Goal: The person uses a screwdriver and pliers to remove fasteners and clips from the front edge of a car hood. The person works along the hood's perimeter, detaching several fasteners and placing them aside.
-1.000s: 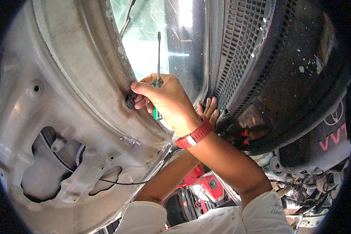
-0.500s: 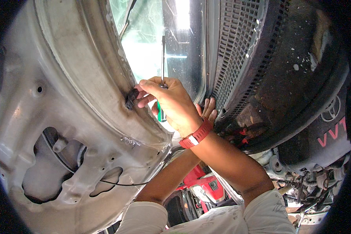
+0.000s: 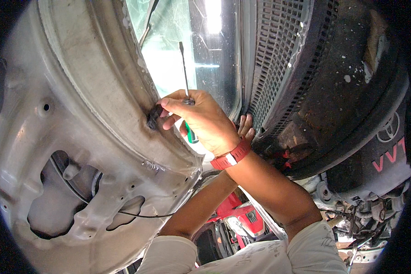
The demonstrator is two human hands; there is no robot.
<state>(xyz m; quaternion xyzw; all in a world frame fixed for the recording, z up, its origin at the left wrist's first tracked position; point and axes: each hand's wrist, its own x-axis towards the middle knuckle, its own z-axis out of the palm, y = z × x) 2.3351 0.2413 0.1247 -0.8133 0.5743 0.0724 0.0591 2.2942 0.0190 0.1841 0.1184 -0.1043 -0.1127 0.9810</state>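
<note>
My arms are crossed, the right over the left. My right hand (image 3: 203,116), with a red watch (image 3: 231,157) at its wrist, is closed on a screwdriver (image 3: 184,68). Its flat-tipped metal shaft points up, and the green-and-black handle shows below the fingers. The thumb and fingertips also touch a black, rubbery-looking piece (image 3: 154,117) on the edge of the raised car hood (image 3: 118,91). Farther right, my left hand (image 3: 246,127) rests its fingers by the lower end of the slotted cowl grille (image 3: 276,59); the palm is hidden behind the right wrist.
The windshield (image 3: 169,59) and a wiper arm (image 3: 149,20) lie beyond my hands. A thin black hose (image 3: 146,215) crosses the hood's underside. At the right are the engine cover (image 3: 374,160) and engine parts. A red-and-white object (image 3: 245,220) shows below my arms.
The screwdriver's shaft has tilted to the left. My right hand has shifted very slightly, still touching the black piece. The left hand stays by the grille.
</note>
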